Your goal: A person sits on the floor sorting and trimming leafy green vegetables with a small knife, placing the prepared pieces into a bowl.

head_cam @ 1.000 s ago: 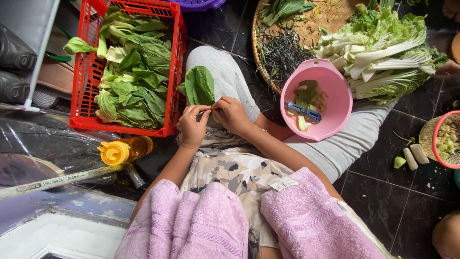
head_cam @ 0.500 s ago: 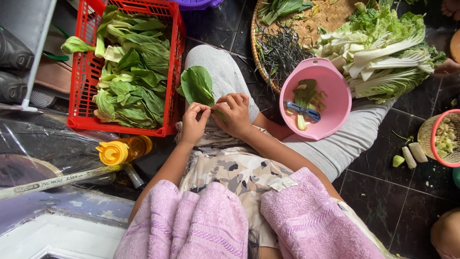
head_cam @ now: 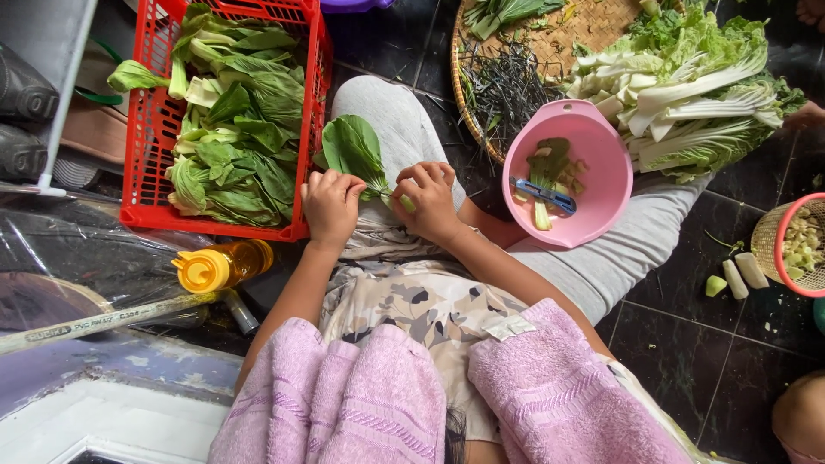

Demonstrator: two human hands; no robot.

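I sit on the dark floor with a green leaf (head_cam: pixel 354 153) over my lap, both hands close together on it: my left hand (head_cam: pixel 331 204) rests its fingers on the blade's lower edge, and my right hand (head_cam: pixel 430 199) pinches the pale stalk end, fingers curled shut around it. Just beside my left hand stands a red crate (head_cam: pixel 148 142) heaped with leafy greens (head_cam: pixel 232 129). A pink bowl (head_cam: pixel 593 193) sits on my right thigh, holding stalk scraps and a blue peeler (head_cam: pixel 543 194). Beyond it, a woven tray (head_cam: pixel 593 21) carries more greens. A yellow-capped bottle (head_cam: pixel 219 265) lies by my left arm. A pink towel (head_cam: pixel 550 387) hangs over my shoulders.
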